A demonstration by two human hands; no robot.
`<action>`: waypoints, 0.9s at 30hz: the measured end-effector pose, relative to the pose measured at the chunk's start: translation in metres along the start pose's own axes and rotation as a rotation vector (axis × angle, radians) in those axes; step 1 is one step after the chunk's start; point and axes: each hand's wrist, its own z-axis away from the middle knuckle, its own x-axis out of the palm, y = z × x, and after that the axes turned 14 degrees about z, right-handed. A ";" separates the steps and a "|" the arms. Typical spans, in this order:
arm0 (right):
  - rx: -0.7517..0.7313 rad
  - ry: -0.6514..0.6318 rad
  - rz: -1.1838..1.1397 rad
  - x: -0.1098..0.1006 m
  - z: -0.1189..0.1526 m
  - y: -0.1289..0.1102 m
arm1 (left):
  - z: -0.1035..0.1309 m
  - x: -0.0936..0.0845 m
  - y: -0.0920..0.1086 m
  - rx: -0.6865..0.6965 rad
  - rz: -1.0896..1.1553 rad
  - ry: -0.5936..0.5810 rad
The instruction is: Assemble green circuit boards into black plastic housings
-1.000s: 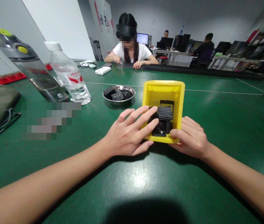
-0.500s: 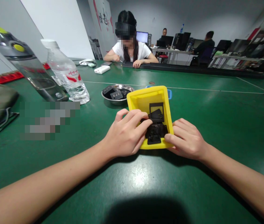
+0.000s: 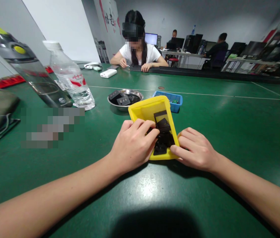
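Note:
A yellow plastic bin (image 3: 150,106) is tilted toward me above the green table, with several black plastic parts (image 3: 163,145) inside, one of them a square frame (image 3: 161,121). My left hand (image 3: 136,142) reaches over the bin's left side, its fingers curled together among the parts. Whatever those fingertips pinch is hidden. On the other side, my right hand (image 3: 196,148) is closed on the bin's lower right rim, thumb on the edge. Just behind the bin are a steel bowl (image 3: 125,107) of black parts and a blue tray (image 3: 176,107) holding small items.
A clear water bottle (image 3: 72,79) and a grey sports bottle (image 3: 34,72) stand at the left. A white power bank (image 3: 108,73) lies farther back. Across the green table (image 3: 229,132) sits a person in a headset (image 3: 133,31), near long black strips (image 3: 204,72).
The yellow bin has tipped and shifted slightly left and down, and both hands have moved with it. More of the blue tray now shows behind it.

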 end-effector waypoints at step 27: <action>0.103 -0.024 -0.143 0.003 0.002 -0.005 | -0.007 0.002 -0.010 0.044 0.181 0.162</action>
